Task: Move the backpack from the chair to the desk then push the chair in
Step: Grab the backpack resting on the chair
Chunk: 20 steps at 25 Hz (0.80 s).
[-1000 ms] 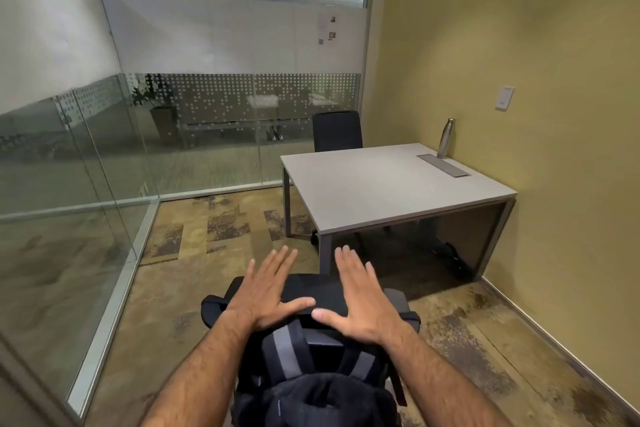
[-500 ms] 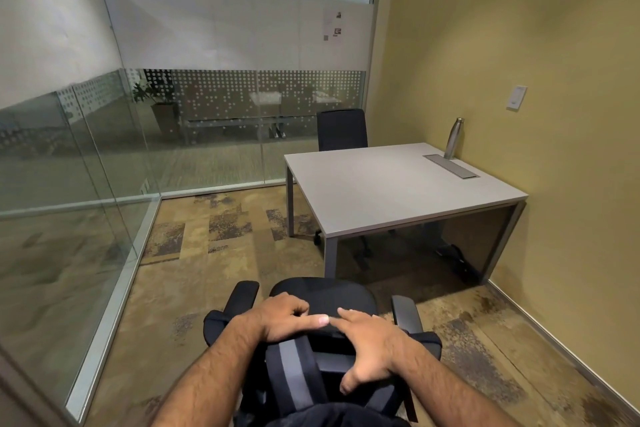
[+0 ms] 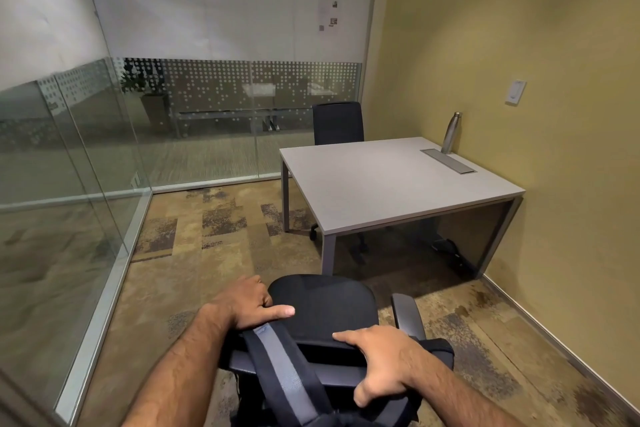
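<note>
The black backpack (image 3: pixel 311 378) with a grey strap (image 3: pixel 282 367) sits low in the view, over the rear of the black office chair (image 3: pixel 322 302). My left hand (image 3: pixel 249 303) is closed on the backpack's top left corner by the strap, index finger stretched out. My right hand (image 3: pixel 384 360) grips its right side, thumb tucked under. The chair's seat and right armrest (image 3: pixel 408 319) show in front of the backpack. The grey desk (image 3: pixel 391 180) stands ahead and to the right, its near corner leg close to the chair.
A steel bottle (image 3: pixel 452 132) and a metal cable hatch (image 3: pixel 448 160) are on the desk's far right by the yellow wall. A second black chair (image 3: pixel 337 123) stands behind the desk. Glass walls (image 3: pixel 69 166) close off the left and back. Patterned carpet (image 3: pixel 214 253) lies between.
My hands went from flat and open on the backpack to closed on it. The backpack has come toward me, and more of the chair seat shows.
</note>
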Motion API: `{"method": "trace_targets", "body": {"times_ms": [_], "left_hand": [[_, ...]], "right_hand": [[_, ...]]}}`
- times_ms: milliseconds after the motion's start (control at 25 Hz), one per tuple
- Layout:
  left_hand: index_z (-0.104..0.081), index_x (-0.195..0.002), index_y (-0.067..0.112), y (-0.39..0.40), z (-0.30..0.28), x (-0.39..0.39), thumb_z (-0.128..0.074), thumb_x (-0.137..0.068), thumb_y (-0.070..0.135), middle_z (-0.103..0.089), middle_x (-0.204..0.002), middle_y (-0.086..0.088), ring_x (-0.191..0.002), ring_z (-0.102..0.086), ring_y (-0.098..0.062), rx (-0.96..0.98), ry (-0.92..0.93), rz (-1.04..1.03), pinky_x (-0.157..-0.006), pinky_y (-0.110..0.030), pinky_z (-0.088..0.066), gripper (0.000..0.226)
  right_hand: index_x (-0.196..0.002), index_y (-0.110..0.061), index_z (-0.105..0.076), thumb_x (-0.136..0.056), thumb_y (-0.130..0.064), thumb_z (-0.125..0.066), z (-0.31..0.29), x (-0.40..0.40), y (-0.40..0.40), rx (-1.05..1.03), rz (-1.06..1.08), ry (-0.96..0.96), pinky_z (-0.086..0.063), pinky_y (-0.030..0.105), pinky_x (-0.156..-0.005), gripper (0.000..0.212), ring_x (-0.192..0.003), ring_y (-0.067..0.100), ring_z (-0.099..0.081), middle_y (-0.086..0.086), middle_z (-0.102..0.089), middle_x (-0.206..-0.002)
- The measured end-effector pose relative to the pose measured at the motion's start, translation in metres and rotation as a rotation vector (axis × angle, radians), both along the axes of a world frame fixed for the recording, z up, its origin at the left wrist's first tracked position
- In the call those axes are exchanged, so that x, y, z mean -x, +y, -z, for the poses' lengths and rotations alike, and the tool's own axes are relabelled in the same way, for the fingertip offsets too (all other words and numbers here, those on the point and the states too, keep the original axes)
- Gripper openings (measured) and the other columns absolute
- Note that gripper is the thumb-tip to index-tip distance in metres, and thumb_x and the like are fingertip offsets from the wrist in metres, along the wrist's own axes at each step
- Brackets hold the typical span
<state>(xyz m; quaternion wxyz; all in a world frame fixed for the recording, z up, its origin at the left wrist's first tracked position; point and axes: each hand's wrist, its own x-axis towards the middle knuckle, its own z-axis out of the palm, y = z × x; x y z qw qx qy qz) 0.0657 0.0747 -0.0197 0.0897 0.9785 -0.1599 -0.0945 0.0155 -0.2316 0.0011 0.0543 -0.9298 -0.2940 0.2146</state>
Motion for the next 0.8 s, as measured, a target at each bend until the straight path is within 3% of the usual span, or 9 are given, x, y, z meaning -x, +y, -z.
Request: {"method": "trace_targets", "body": {"times_ms": [160,600,680,800], "left_hand": [[-0.028,-0.050,0.015,0.014,-0.005,0.006,-0.034,-0.066,0.102,-0.023,-0.047,0.003,-0.045,-0.019,-0.017,0.076,-0.015,-0.006,-0.050,-0.035,-0.021,0.089],[-0.034,-0.049,0.017,0.037,-0.033,0.037,-0.031,-0.069,0.100,-0.029,-0.047,0.002,-0.045,-0.022,-0.017,0.019,-0.061,-0.017,-0.050,-0.035,-0.024,0.086],[-0.039,-0.050,0.016,0.044,-0.035,0.050,-0.033,-0.071,0.098,-0.032,-0.048,0.001,-0.045,-0.024,-0.017,0.018,-0.046,-0.021,-0.050,-0.034,-0.025,0.084],[-0.040,-0.050,0.018,0.044,-0.040,0.067,-0.036,-0.075,0.095,-0.033,-0.047,0.003,-0.044,-0.025,-0.016,-0.002,-0.049,0.010,-0.050,-0.034,-0.027,0.081]], "right_hand": [[-0.158,-0.038,-0.027,-0.063,-0.051,-0.078,-0.003,0.001,-0.002,-0.007,0.021,0.017,-0.046,0.039,-0.109,0.108,-0.135,0.024,-0.053,0.000,-0.054,-0.153],[-0.158,-0.039,-0.027,-0.065,-0.050,-0.077,-0.008,0.006,0.003,0.042,0.071,0.048,-0.050,0.040,-0.104,0.106,-0.131,0.027,-0.056,0.003,-0.058,-0.149],[-0.159,-0.038,-0.025,-0.066,-0.057,-0.077,-0.006,0.008,0.008,0.066,0.070,0.040,-0.048,0.040,-0.105,0.108,-0.133,0.027,-0.054,0.003,-0.055,-0.152],[-0.159,-0.035,-0.025,-0.057,-0.085,-0.073,-0.006,0.012,0.010,-0.022,0.083,0.093,-0.041,0.042,-0.114,0.123,-0.141,0.022,-0.048,-0.003,-0.047,-0.159]]}}
